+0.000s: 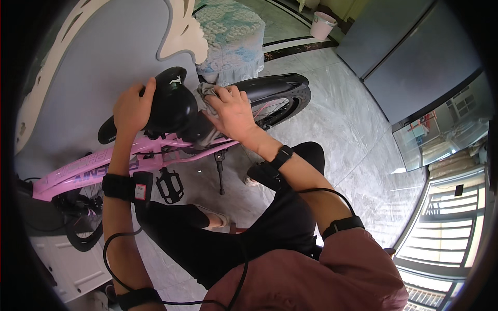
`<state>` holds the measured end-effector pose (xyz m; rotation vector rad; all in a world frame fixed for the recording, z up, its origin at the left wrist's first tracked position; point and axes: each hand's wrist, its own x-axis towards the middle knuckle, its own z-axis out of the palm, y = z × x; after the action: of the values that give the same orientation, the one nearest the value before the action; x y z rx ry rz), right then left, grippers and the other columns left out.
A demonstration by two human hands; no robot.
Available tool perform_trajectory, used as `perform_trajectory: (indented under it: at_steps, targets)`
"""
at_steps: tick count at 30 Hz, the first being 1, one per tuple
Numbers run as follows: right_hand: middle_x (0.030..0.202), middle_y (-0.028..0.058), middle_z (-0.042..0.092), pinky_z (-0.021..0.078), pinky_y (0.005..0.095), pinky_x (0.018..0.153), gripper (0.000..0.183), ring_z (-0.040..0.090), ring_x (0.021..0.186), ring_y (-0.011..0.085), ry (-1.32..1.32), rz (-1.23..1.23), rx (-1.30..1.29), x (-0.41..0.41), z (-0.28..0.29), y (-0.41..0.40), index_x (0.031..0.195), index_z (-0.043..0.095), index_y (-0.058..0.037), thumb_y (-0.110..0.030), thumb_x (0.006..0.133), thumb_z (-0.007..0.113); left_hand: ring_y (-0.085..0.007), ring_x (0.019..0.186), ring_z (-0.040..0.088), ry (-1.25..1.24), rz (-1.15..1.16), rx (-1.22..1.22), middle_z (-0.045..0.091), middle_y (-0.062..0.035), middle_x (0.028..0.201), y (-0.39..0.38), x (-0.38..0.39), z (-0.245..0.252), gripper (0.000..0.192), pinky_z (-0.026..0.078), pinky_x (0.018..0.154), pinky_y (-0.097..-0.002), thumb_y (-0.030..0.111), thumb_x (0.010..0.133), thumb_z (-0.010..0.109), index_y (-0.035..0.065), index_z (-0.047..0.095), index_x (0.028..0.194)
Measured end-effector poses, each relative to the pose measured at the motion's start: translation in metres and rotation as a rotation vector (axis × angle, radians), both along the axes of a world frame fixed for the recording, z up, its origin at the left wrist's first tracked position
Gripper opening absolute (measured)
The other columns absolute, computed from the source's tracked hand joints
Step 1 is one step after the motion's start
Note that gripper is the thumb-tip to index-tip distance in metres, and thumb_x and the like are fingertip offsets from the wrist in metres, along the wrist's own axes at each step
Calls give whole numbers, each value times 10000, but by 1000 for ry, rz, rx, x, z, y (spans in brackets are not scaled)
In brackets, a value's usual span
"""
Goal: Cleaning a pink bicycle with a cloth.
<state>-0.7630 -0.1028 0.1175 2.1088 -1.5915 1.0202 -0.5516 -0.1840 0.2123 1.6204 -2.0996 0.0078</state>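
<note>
A bicycle with a pink frame (146, 145) stands crosswise before me on its kickstand (220, 171). My left hand (134, 107) rests against the side of the black saddle (173, 107), fingers partly hidden behind it, and seems to grip its edge. With my right hand (229, 110) I press a crumpled grey cloth (205, 97) onto the part just behind the saddle, near the front end of the black rear mudguard (272, 87). The cloth also hangs down below that hand. The rear tyre (305, 99) sits under the mudguard, and a black pedal (170, 186) shows below the frame.
A grey panel with cream carved edging (201, 44) stands beyond the bicycle. Next to it is a cloth-covered round table (233, 39). A pink bin (322, 26) and a large grey cabinet or refrigerator (420, 58) are farther off. White cabinet doors (74, 268) lie at lower left.
</note>
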Motion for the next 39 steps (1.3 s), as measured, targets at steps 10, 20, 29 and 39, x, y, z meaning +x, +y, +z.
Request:
perform_trajectory:
  at_steps: [10,20,29,39]
  targets:
    - [1045,114,568,420,457,797,288,511,973,352,-163,-638,49,-157,-8,22,1053,630,-115,-302,835,609,-385,901,589,20,7,33,637,-210,902,0,1,8,595,439,820,-430,545,882,386,17,653,949]
    - [1155,83,616,479,337,877,409,603,1000,205,-2171,496,285,-111,4,73,1235,526,-45,-331,951,457,-274,991,584,474,-510,-484,625,-86,1058,51,-39,-18,228,396,936,-381,87,818,607,60,599,1044]
    - [1249,125,556,403,378,990,500,537,1128,251,-2453,1133,487,-66,-23,85,1274,487,-25,-401,947,442,-328,897,615,351,-573,634,620,-195,943,142,-102,-53,419,473,792,-389,266,844,641,-57,530,1087]
    - [1104,122,628,442,485,906,415,614,994,264,-2372,867,885,-87,-97,68,1161,549,-9,-272,932,324,-124,692,549,277,-688,176,592,-47,768,119,-110,-9,110,433,657,-252,31,813,582,-15,594,913]
